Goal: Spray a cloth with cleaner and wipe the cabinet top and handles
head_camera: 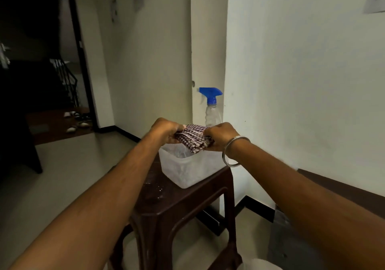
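Stool: my brown plastic stool (183, 205) stands closest, its top speckled with white marks.
Tub: a translucent plastic tub (187, 171) sits at the stool's far right corner.
Left hand: my left hand (166, 131) is clenched on the left end of the checked cloth (194, 137).
Right hand: my right hand (221, 136), steel bangle (233, 152) on the wrist, grips the right end.
Cloth: bunched between both fists, above the tub.
Spray bottle: the clear bottle with blue trigger head (211, 105) stands upright behind the cloth, against the wall corner.
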Demonstrator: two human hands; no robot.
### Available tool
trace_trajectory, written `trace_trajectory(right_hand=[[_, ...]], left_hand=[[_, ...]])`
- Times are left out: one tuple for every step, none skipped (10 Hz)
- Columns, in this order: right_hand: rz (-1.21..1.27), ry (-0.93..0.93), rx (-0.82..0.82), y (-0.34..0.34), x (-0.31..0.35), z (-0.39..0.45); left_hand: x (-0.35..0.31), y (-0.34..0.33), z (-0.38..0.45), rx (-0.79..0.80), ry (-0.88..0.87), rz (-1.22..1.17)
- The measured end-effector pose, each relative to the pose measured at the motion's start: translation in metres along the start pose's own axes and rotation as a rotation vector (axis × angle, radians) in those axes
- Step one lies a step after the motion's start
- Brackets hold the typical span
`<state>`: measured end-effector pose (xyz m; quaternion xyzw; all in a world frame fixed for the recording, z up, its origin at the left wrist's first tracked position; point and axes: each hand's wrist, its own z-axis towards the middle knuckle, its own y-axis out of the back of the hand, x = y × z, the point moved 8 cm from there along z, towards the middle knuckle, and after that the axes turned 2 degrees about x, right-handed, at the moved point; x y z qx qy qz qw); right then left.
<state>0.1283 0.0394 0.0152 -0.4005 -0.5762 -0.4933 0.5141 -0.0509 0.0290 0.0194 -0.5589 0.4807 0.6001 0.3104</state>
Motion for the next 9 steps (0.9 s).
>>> trace_trajectory(right_hand=[[-0.302, 0.065, -0.03, -0.015, 0.009, 0.015], [-0.528, 0.093, -0.026, -0.025, 0.012, 0.025], [-0.654, 0.078, -0.005, -0.028, 0.003, 0.037], [-0.76, 0.064, 0.021, -0.031, -0.009, 0.048], [-0.841, 0.02, 0.065, -0.038, -0.019, 0.052], [-0.997, 0.011, 0.116, -0.048, -0.025, 0.054], [-1.1, 0.029, 0.145, -0.055, -0.031, 0.061], [-1.028, 0.073, 0.12, -0.053, -0.028, 0.06], [-0.965, 0.139, 0.063, -0.045, -0.02, 0.048]], left_hand=[[0.004, 0.016, 0.01, -0.071, 0.013, 0.016], [0.008, 0.024, 0.015, -0.117, 0.026, 0.091], [0.012, 0.023, 0.017, -0.134, 0.022, 0.211], [0.019, 0.021, 0.021, -0.142, 0.038, 0.368], [0.019, 0.018, 0.023, -0.162, 0.008, 0.541], [0.016, 0.012, 0.025, -0.196, -0.08, 0.788], [0.013, 0.001, 0.022, -0.206, -0.185, 1.024], [0.013, -0.003, 0.023, -0.218, -0.255, 1.136], [0.01, -0.002, 0.022, -0.246, -0.313, 1.168]])
